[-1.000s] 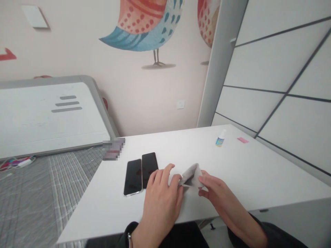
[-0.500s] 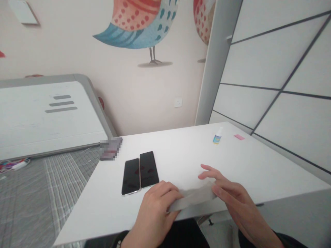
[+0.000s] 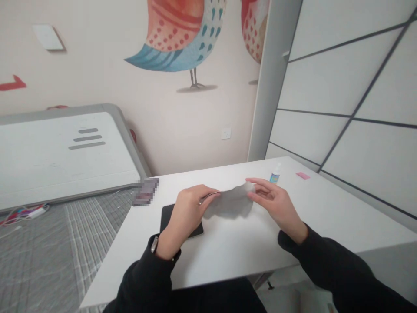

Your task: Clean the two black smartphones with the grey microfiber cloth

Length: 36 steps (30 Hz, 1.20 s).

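Observation:
A thin grey cloth [image 3: 232, 202] hangs stretched between my hands, above the white table [image 3: 234, 252]. My left hand [image 3: 190, 208] pinches its left end between thumb and fingers. At the cloth's upper right corner, my right hand [image 3: 273, 201] is closed with thumb and fingertips on the edge. Beneath and behind my left hand lie two black-screened phones [image 3: 167, 213], mostly covered by the hand and wrist.
At the table's far right stand a small spray bottle [image 3: 274, 174] and a flat pink piece [image 3: 302, 175]. A blurred-out item [image 3: 145, 192] lies at the far left corner. White wardrobe doors [image 3: 374, 174] border the right side.
Both hands have risen and moved forward from the table's near edge, carrying the cloth. It now hangs more spread out. My left hand has come over the phones.

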{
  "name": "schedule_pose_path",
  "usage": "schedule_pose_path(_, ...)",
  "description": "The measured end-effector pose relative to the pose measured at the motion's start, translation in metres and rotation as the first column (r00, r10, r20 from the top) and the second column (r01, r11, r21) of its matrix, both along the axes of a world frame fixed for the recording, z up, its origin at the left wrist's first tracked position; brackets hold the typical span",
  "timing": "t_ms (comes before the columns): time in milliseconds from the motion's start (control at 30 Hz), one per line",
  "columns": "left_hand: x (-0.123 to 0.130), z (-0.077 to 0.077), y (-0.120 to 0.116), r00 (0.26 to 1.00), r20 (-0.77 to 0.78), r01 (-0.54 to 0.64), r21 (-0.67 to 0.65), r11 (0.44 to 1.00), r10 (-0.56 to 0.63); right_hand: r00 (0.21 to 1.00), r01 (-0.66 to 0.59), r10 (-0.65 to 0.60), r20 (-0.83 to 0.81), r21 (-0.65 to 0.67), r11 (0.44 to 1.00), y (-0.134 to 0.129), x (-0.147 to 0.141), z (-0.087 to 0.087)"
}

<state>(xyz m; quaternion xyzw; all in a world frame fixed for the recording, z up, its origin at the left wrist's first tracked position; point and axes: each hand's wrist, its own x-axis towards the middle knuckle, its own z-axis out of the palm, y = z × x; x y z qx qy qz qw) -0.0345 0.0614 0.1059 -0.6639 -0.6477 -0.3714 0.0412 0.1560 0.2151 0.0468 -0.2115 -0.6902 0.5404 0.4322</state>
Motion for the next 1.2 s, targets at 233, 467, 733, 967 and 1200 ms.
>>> schedule_pose_path(233,0.022,-0.048,-0.034,0.971,-0.209,0.119,0.009,0.993,-0.114,0.985,-0.047,0.008,0.174,0.218,0.975,-0.003,0.042,-0.034)
schedule_pose_path(467,0.060,-0.106,-0.074,0.980,-0.087,0.155,-0.220,0.963,-0.177,0.870,-0.259,0.139,0.473,0.197,0.946,-0.024,0.086,-0.074)
schedule_pose_path(733,0.033,-0.088,-0.042,0.982,-0.160,-0.148,-0.299,0.943,0.103,0.886,-0.189,0.053,0.460,0.256,0.948,-0.010,0.051,-0.068)
schedule_pose_path(967,0.018,-0.095,-0.021,0.939,-0.287,-0.282,-0.320,0.905,0.191,0.866,-0.157,-0.092,0.492,0.441,0.884,0.016,0.013,-0.086)
schedule_pose_path(1200,0.009,-0.098,-0.014,0.941,-0.274,-0.278,-0.298,0.913,0.198,0.849,-0.113,-0.165,0.501,0.478,0.871,0.022,0.006,-0.092)
